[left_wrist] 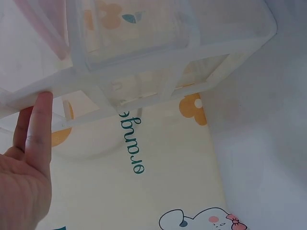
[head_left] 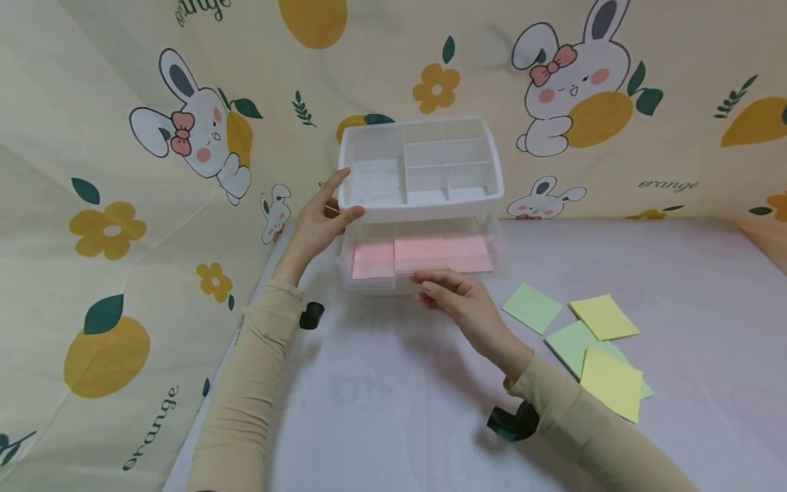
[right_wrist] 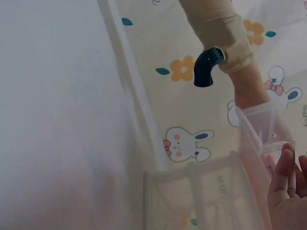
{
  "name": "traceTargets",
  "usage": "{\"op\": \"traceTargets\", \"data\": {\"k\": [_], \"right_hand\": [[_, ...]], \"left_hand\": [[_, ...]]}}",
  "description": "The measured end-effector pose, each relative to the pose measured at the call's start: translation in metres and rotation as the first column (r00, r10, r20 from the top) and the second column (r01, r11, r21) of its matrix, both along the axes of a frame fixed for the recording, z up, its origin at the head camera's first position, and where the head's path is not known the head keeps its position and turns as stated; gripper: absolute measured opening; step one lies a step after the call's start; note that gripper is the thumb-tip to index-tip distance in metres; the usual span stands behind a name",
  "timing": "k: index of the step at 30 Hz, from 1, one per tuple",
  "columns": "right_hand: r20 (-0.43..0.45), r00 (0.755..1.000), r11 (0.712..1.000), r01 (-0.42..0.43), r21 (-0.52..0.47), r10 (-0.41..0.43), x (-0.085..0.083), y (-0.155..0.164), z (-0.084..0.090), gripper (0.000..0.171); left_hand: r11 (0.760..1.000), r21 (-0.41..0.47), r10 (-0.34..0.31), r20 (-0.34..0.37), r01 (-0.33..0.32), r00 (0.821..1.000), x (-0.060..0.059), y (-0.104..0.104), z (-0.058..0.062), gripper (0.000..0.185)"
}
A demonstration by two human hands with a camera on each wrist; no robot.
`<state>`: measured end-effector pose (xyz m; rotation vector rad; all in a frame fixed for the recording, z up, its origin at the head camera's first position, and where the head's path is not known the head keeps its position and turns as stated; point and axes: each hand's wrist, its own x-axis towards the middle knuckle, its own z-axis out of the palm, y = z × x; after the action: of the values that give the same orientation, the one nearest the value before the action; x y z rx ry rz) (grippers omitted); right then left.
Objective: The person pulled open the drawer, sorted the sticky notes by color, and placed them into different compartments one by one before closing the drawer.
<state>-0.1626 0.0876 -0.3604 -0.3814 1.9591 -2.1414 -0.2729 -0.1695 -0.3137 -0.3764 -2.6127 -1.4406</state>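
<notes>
A clear plastic organizer (head_left: 430,205) stands at the back of the table, with a divided tray on top and a drawer (head_left: 375,281) below. The drawer is slid partly out and holds pink sticky notes (head_left: 424,253). My left hand (head_left: 341,198) rests straight-fingered against the organizer's left front corner, thumb on the front. In the left wrist view, the fingers (left_wrist: 41,129) lie flat on the organizer's frame (left_wrist: 158,57). My right hand (head_left: 430,281) touches the drawer front with extended fingers. The right wrist view shows those fingertips (right_wrist: 285,167) against the drawer wall (right_wrist: 252,143).
Green sticky notes (head_left: 531,307) (head_left: 574,345) and yellow ones (head_left: 604,316) (head_left: 611,383) lie loose on the table's pale surface (head_left: 381,396), right of my right hand. A cloth backdrop (head_left: 123,225) printed with rabbits and oranges closes off the left and back.
</notes>
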Motion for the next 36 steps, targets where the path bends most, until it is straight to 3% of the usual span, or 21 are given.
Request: {"op": "traceTargets", "data": {"k": [7, 16, 36], "right_hand": [[0.041, 0.999, 0.996, -0.027, -0.083, 0.031, -0.021, -0.002, 0.005, 0.034], [0.094, 0.995, 0.993, -0.009, -0.119, 0.021, -0.041, -0.009, 0.008, 0.035], [0.111, 0.993, 0.998, -0.022, -0.062, 0.029, -0.061, -0.011, 0.012, 0.039]], "left_hand": [[1.000, 0.021, -0.015, 0.000, 0.015, 1.000, -0.003, -0.002, -0.002, 0.068], [1.000, 0.016, -0.026, -0.020, 0.027, 0.999, -0.003, -0.002, 0.000, 0.067], [1.000, 0.027, -0.014, -0.022, 0.015, 1.000, -0.002, -0.001, -0.001, 0.068]]}}
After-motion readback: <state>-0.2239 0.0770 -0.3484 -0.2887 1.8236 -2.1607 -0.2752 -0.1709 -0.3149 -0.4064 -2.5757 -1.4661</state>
